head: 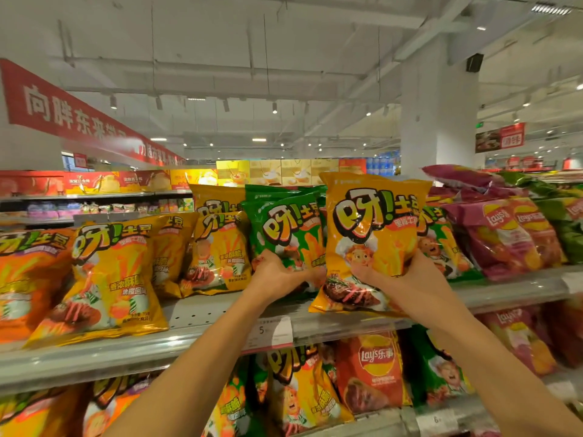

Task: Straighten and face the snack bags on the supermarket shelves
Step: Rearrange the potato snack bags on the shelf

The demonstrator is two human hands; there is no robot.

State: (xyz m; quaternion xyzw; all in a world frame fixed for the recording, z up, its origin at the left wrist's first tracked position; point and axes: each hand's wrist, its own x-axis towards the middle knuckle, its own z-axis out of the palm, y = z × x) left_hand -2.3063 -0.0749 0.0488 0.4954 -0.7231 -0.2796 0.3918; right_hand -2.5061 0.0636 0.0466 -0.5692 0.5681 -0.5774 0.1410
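Both my hands are up at the top shelf (220,313). My right hand (394,275) grips the lower part of a yellow snack bag (372,234), thumb pressed across its front and fingers curled behind its right edge; the bag stands upright, face toward me, its bottom edge at the front of the shelf. My left hand (277,275) grips the bottom of a green snack bag (287,228) just beside it on the left, fingers curled round the lower edge. The two bags touch side by side.

Below my forearms, on the shelf edge, sits a white price tag (271,331). Under that, the lower shelf (388,419) holds more bags, among them a red Lay's bag (372,370).

To the left on the top shelf, a large yellow bag (107,279) leans forward, with an orange bag (28,279) beside it at the far left and more yellow bags (217,247) leaning behind. To the right stand purple Lay's bags (511,234), tilted back.

Farther off, another aisle carries red and yellow boxes (126,181). A red banner (63,111) with white characters hangs at upper left, and a white pillar (438,105) rises to the ceiling.
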